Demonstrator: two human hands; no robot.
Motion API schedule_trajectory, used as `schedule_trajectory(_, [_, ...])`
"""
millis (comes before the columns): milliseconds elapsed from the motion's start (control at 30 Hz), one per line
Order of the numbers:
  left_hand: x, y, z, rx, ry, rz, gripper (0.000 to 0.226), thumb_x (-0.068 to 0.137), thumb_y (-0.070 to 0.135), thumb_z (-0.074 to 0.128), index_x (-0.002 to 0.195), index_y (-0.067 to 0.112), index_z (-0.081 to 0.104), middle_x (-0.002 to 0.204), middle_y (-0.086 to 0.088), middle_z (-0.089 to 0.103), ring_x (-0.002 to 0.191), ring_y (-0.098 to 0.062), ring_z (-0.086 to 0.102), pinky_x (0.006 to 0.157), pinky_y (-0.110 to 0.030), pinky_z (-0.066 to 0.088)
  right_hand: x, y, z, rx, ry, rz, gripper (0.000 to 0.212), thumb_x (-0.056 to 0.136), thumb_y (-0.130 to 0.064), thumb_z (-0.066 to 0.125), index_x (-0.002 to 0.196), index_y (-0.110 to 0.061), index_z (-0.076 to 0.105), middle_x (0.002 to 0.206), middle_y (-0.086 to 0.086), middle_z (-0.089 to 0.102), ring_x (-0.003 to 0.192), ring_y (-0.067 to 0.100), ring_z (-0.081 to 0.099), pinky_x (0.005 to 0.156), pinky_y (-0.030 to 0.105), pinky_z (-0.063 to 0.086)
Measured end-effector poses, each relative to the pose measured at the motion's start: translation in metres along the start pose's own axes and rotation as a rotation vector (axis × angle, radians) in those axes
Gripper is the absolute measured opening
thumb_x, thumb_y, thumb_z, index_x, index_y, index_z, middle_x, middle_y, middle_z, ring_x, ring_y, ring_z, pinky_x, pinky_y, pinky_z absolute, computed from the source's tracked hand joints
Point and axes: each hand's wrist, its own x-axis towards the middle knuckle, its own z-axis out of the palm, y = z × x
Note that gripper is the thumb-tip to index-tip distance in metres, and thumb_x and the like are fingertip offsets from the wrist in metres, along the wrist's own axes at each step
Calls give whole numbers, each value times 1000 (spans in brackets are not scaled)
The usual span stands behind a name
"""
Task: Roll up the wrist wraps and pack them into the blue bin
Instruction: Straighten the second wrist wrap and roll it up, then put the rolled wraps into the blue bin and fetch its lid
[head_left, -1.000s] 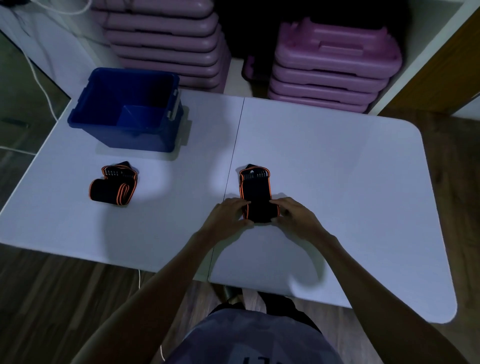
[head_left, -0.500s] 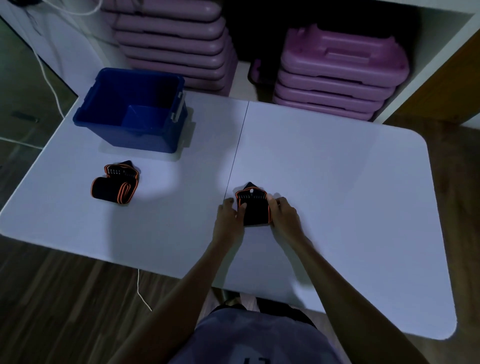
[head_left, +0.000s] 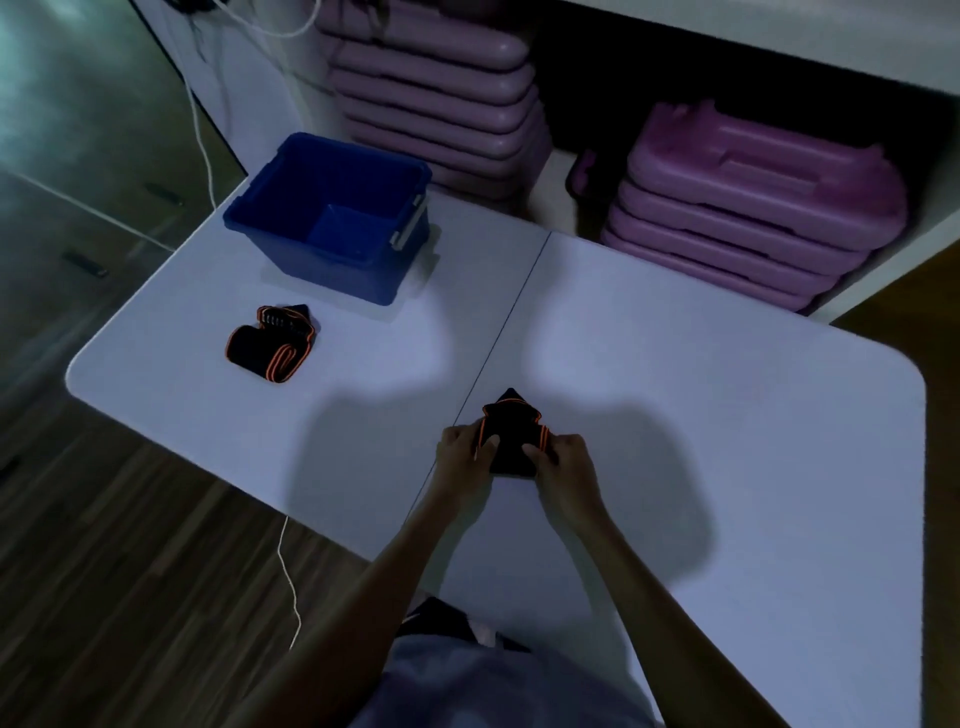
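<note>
A black, orange-edged wrap (head_left: 511, 439) is being pinched beside the table's (head_left: 727, 415) seam, toward 6 o'clock of the tabletop. The left hand (head_left: 462, 452) is curled on its 9 o'clock edge, the right hand (head_left: 569, 462) on its 3 o'clock edge. Its near end is being hidden by the fingers, and how tightly it is rolled cannot be made out in the dim light. A second wrap (head_left: 270, 345) is lying loosely coiled at 9 o'clock, and the bin (head_left: 332, 218) is standing at 11 o'clock.

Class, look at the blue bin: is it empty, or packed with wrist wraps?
Empty, as far as shows: the blue bin shows only bare floor; one loose wrap lies outside it on the table.
</note>
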Motion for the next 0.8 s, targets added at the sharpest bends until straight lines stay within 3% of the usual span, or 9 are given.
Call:
schedule_trajectory(67, [0,-4,-3,-51,-14,-7,54,81,55,37,112,16,59,109,-20,59,105,-33,53,81,-33,43,0,-12,0,13,-17,-36,46,81,-45,65,53,-27,33,64,-1,31,54,11,30,54,27,24])
schedule_trajectory(167, [-3,-5,-18,-293,-57,27,39,87,46,50,104,13,62,103,-27,63,101,-40,59,84,-62,45,-6,-42,4,40,-57,-55,26,84,-36,64,69,-16,57,67,-4,53,61,8,49,54,25,35])
schedule_trajectory(267, [-8,24,-57,-450,10,105,28,90,36,51,105,15,62,100,-10,69,97,-30,65,82,-43,52,-2,-84,16,149,-26,-16,25,87,-20,65,111,-15,65,100,-3,65,93,14,62,70,6,44])
schedule_trajectory(333, [4,39,-92,-490,59,207,17,93,30,50,98,26,66,87,5,71,84,-10,66,72,-25,51,12,-127,25,183,18,-80,27,87,-14,66,113,-9,64,98,-1,62,90,13,61,67,1,41])
schedule_trajectory(400, [27,49,-136,-483,130,241,16,90,35,50,97,41,63,96,3,67,90,-7,63,80,-27,52,33,-174,36,167,47,-199,31,86,-16,67,115,-8,64,99,-2,60,90,13,60,76,9,47])
schedule_trajectory(500, [72,60,-210,-371,264,334,25,92,28,48,115,26,58,114,-7,59,103,-6,57,93,-30,48,72,-240,60,110,111,-379,37,84,-19,70,119,-9,63,105,-4,59,95,7,57,80,25,50])
schedule_trajectory(567, [104,62,-260,-247,430,368,33,91,22,47,120,8,57,116,-14,57,104,-12,57,91,-25,46,98,-278,79,63,164,-507,36,82,-16,72,116,-8,64,104,-5,58,91,0,53,78,16,45])
schedule_trajectory(667, [152,50,-323,0,632,221,39,88,25,50,120,3,57,113,-26,56,102,-38,57,90,-41,47,140,-316,109,-140,111,-575,38,82,-17,71,118,-7,62,108,3,61,95,9,55,78,3,33])
schedule_trajectory(800, [202,18,-376,246,483,20,32,88,22,50,118,12,58,110,-25,57,103,-43,54,85,-45,46,195,-341,159,-372,-98,-475,42,83,-22,70,123,-12,60,115,9,59,103,24,58,84,27,43])
